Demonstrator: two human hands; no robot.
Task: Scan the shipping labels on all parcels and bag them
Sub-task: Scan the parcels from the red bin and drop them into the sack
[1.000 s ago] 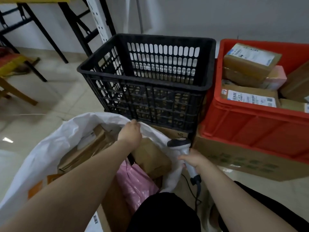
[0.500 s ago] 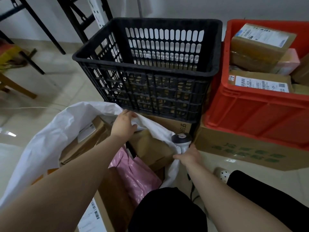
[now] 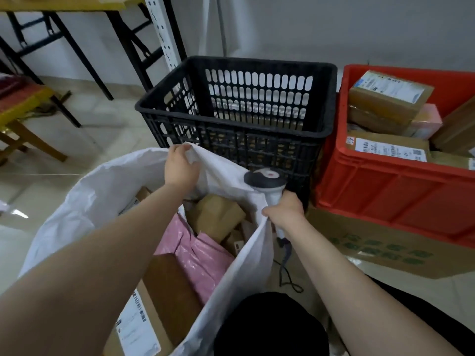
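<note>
White woven plastic fills the lower left of the head view: the sack (image 3: 102, 196) stands on the floor, its mouth pulled wide between our two hands. Our left hand (image 3: 180, 170) pinches a fold of the far rim, just in front of the black crate (image 3: 231, 136), fingers curled into the fabric. Our right hand (image 3: 284, 211) is wrapped round the handle of the scanner (image 3: 264, 181), head up, with the sack's right rim caught against the same fist. That grip, we judge, lets us hold the mouth open without setting the tool down. Its cable (image 3: 288, 276) trails on the floor beside the sack.

Inside lie parcels already bagged: a brown box (image 3: 218, 214) near the right rim, a pink mailer (image 3: 200, 253) below it, and a labelled carton (image 3: 136, 327) at the near edge. We cannot see the black crate's floor. To its right the red crate (image 3: 385, 181), perched on a printed carton (image 3: 372, 242), holds more labelled boxes (image 3: 388, 96), one label lying along its near wall. Those, we reckon, are the parcels waiting for the scanner, so the job is partway through.
</note>
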